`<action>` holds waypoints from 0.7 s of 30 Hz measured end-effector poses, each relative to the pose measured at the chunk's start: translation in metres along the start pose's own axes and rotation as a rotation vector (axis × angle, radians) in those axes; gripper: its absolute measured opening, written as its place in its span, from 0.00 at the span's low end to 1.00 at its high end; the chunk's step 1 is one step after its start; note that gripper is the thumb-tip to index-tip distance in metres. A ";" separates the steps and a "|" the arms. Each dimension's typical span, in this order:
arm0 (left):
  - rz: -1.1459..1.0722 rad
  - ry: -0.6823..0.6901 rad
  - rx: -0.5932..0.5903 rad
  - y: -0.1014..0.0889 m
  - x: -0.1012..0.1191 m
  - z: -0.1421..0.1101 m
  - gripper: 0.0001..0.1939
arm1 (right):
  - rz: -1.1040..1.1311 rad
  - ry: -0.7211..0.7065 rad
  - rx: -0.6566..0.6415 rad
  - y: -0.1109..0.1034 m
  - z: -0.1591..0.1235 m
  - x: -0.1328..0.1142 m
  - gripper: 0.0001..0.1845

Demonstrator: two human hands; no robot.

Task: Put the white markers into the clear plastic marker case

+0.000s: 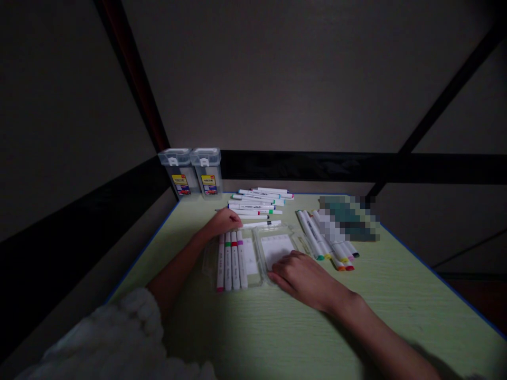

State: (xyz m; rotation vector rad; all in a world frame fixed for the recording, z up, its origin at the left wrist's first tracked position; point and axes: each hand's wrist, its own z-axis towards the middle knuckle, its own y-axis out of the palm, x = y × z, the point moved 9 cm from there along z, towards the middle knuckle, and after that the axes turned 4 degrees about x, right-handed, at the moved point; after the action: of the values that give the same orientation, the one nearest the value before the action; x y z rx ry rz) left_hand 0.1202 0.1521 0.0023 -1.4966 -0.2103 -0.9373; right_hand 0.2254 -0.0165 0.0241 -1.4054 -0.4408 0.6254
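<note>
An open clear plastic case [259, 272] lies on the table with its two halves side by side. Several white markers [233, 266] with coloured bands stand in a row in its left half. My left hand [224, 221] is closed at the case's far edge, its fingertips at the left end of a white marker with a black band [263, 224]. My right hand [303, 277] is curled over the near part of the case's right half, fingers bent against it; a white insert [275, 248] shows beside them.
Behind the case lies a loose pile of white markers [257, 200]. More thick markers [312, 235] lie to the right, by a green, partly blurred flat item [356, 227]. Two lidded clear boxes [208, 177] stand at the back left, against the wall.
</note>
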 end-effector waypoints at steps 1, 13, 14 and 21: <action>0.009 0.006 0.011 -0.001 0.001 0.000 0.07 | -0.005 -0.001 0.002 0.000 0.000 0.000 0.18; -0.355 -0.112 0.174 -0.019 -0.004 -0.014 0.05 | -0.012 0.011 -0.008 0.000 0.000 0.001 0.17; -0.394 -0.120 0.191 -0.020 -0.004 -0.016 0.05 | -0.012 0.011 -0.012 0.000 0.000 0.001 0.18; -0.593 -0.273 0.421 -0.036 -0.025 -0.045 0.09 | -0.027 0.010 -0.016 0.001 0.000 0.001 0.17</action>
State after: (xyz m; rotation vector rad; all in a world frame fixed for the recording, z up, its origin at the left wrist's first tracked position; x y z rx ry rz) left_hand 0.0623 0.1286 0.0067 -1.1740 -1.0292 -1.0607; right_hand 0.2262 -0.0158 0.0232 -1.4150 -0.4576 0.5936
